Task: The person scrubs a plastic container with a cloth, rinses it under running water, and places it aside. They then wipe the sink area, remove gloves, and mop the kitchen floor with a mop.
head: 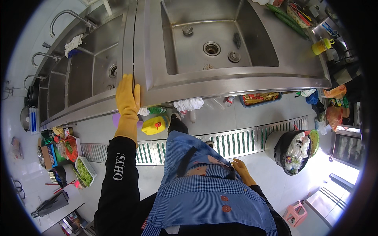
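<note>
My left hand point(128, 96), in a yellow rubber glove, lies flat on the steel rim where two sink units meet, fingers pointing away and nothing held. My right hand point(240, 168), gloved too, hangs low beside the blue checked apron point(200, 188); its fingers are partly hidden, and no object shows in it. Ahead is a stainless steel sink point(200, 38) with a drain point(211, 48), a metal strainer point(234, 56), a small round metal piece point(187, 29) and a dark scouring pad point(236, 40). A second sink point(103, 62) lies to the left.
Cucumbers point(288, 20) and a yellow bottle point(322, 46) stand on the right counter. Below are a yellow jug point(153, 125) and a blue tray point(261, 99) of food pieces. A floor grate point(233, 143) crosses the floor. A lined bin point(292, 153) and a pink stool point(295, 214) stand right.
</note>
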A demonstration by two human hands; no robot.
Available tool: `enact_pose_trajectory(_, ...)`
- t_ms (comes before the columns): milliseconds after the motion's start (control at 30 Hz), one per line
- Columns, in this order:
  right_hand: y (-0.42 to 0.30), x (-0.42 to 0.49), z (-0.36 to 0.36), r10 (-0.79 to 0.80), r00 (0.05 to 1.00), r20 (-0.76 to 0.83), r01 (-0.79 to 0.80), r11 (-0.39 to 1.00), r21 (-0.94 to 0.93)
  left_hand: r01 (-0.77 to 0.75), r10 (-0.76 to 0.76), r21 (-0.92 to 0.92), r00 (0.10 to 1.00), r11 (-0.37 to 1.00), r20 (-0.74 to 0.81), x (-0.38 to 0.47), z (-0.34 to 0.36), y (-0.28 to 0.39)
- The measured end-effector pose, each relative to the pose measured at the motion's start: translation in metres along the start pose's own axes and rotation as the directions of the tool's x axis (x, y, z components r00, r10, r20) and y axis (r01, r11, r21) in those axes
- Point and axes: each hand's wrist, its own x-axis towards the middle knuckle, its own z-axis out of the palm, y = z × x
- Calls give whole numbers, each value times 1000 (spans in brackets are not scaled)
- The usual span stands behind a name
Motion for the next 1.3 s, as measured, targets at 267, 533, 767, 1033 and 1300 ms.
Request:
enact_pose_trajectory(267, 4, 13, 2, 18, 999, -30, -18, 1000, 2, -8, 8, -15, 1000, 1000, -6, 1, -3, 3)
enact_pose_trajectory(533, 29, 23, -8, -45, 995, -94, 42, 998, -36, 4, -4, -10, 1000, 1000, 9, -1, -2, 0)
enact_pose_trajectory(767, 21, 25, -8, -44, 996, -78, 46, 999, 28, -5, 5, -18, 1000, 1000, 11, -2, -2, -1)
enact_pose_trajectory(1033, 19, 17, -9, -125, 986, -111, 131, 990, 55, -7, 7, -37, 1000, 999, 20, -3, 0, -4)
enact_pose_trajectory(1300, 43, 15, -17, -76, 988, -131, 96, 983, 155, -17, 17, -45, 1000, 999, 4, -3, 2, -5)
